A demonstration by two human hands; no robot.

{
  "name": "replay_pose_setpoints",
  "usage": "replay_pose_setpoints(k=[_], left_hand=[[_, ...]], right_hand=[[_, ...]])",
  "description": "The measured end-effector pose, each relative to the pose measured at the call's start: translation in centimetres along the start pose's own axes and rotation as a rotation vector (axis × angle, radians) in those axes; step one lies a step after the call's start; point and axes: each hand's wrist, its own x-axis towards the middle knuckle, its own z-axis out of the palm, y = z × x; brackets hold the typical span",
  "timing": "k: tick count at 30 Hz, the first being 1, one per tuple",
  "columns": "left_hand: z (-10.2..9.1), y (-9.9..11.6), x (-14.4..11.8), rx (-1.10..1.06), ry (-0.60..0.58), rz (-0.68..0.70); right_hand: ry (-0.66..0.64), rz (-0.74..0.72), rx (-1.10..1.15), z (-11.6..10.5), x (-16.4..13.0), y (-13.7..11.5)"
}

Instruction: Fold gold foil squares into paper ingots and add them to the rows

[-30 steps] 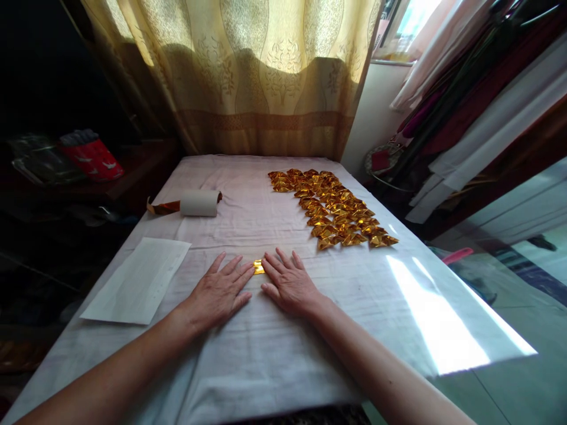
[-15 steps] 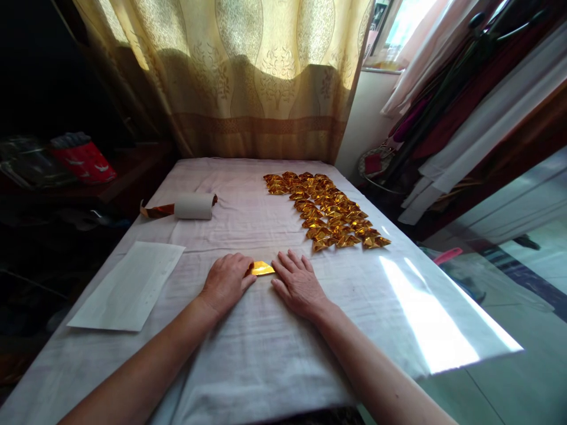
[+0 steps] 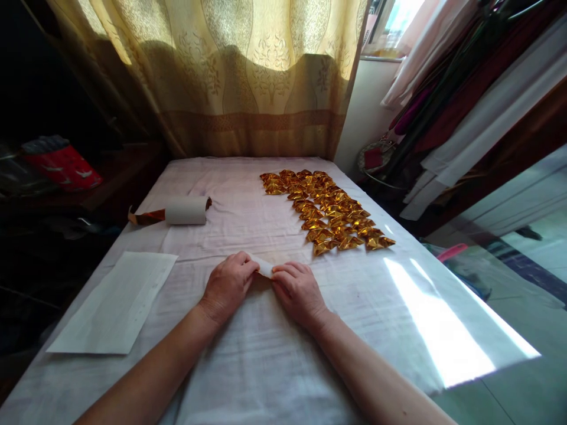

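Between my hands, near the middle of the table, is a small piece of folded foil paper (image 3: 264, 267) with its whitish side showing. My left hand (image 3: 228, 283) pinches its left end between thumb and fingers. At the other end, my right hand (image 3: 301, 292) grips it with curled fingers, which partly hide it. Beyond my right hand lie several rows of folded gold foil ingots (image 3: 330, 206). To the left rests a grey-white cardboard roll (image 3: 186, 211) with a strip of coppery foil (image 3: 148, 218) sticking out.
A stack of white paper sheets (image 3: 115, 301) lies on the left of the cloth-covered table (image 3: 248, 366). A red bag (image 3: 64, 168) stands on dark furniture at left. Curtains (image 3: 252, 88) hang behind; clothes (image 3: 478, 106) hang at right.
The foil paper between my hands showed gold and now shows its whitish side. My right hand, spread flat before, has curled its fingers round the right end. The view has shifted slightly.
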Motion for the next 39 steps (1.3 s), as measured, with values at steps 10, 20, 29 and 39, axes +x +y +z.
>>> replay_pose_setpoints(k=[10, 20, 29, 39], left_hand=[[1.7, -1.0, -1.6, -0.248, 0.117, 0.179], [1.6, -3.4, -1.7, -0.497, 0.031, 0.244], [1.0, -4.2, -1.6, -0.563, 0.073, 0.225], [0.9, -4.1, -1.6, -0.458, 0.013, 0.271]], right_hand=[[-0.055, -0.083, -0.008, -0.4, -0.1, -0.3], [-0.159, -0.157, -0.061, -0.7, 0.3, 0.8], [-0.178, -0.228, -0.041, -1.0, 0.4, 0.3], [-0.166, -0.474, -0.113, -0.6, 1.9, -0.4]])
